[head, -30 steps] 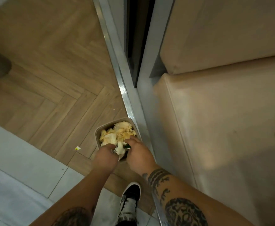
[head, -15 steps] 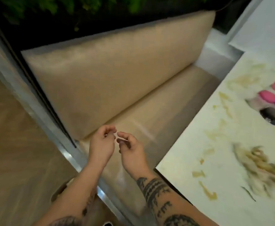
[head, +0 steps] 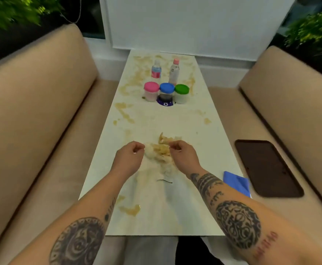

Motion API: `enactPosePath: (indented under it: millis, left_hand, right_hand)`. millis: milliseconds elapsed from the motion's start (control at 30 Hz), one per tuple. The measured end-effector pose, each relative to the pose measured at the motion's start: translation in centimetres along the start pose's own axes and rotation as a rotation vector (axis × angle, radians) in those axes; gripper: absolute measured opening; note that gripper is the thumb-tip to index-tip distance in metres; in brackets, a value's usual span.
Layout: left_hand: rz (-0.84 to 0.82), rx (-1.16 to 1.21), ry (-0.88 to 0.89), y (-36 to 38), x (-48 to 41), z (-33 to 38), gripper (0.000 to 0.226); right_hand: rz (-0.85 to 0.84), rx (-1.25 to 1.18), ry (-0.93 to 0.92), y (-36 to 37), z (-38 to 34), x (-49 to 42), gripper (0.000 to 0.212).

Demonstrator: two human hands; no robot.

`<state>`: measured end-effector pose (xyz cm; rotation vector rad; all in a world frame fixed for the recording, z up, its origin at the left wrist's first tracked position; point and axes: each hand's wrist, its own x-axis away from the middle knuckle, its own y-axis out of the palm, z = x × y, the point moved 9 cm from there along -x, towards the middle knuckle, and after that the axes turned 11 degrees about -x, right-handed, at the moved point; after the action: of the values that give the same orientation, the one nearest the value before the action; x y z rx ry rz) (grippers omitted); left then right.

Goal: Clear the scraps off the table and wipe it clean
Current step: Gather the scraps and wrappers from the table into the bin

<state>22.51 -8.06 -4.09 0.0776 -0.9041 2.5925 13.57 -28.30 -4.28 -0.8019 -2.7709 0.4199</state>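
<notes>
A pile of pale yellow food scraps [head: 159, 153] lies on the middle of the long white table [head: 175, 217]. My left hand [head: 129, 157] hovers just left of the pile and my right hand [head: 183, 155] just right of it. Both have their fingers curled in against the thumb, and I see nothing held in either. Brown smears [head: 130, 210] mark the tabletop near the front left edge, along the left side and at the far end. A folded blue cloth [head: 236, 183] lies at the table's right edge, beside my right forearm.
Three jars with pink [head: 151, 90], blue [head: 167, 91] and green [head: 181, 92] lids stand past the pile, two bottles [head: 156, 70] behind them. Beige benches [head: 41, 131] flank the table. A dark tray [head: 267, 167] lies on the right bench.
My hands left the scrap-filled bin on the floor, swung up past the left bench and now hover at the scrap pile on the table. The view turned from floor to table.
</notes>
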Motion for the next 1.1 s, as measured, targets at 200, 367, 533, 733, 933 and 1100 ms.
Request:
enactPosePath:
  millis: [200, 367, 533, 733, 933, 1100]
  left_hand:
    - [-0.025, -0.244, -0.062, 3.0, -3.8, -1.3, 0.029]
    - [-0.15, -0.496, 0.064, 5.8, -6.7, -2.0, 0.046]
    - [-0.143, -0.867, 0.184, 6.8, -7.5, -2.3, 0.04]
    - [-0.124, -0.91, 0.253, 6.4, -7.6, -1.9, 0.026]
    - [-0.174, -0.759, 0.26, 5.9, -7.5, -0.6, 0.019]
    - [-0.137, -0.413, 0.07, 2.6, -7.4, -1.1, 0.021]
  right_hand:
    - [-0.191, 0.323, 0.024, 1.6, 2.7, -3.1, 0.022]
    - [-0.298, 0.484, 0.014, 3.9, 4.8, -3.5, 0.028]
    - [-0.184, 0.319, 0.003, 2.2, 4.7, -3.1, 0.008]
    - [-0.037, 0.087, 0.033, -0.4, 3.9, -3.0, 0.025]
    - [0.114, -0.196, 0.091, -1.8, 2.4, -2.7, 0.034]
    - [0.097, -0.429, 0.193, -0.5, 2.3, -2.7, 0.013]
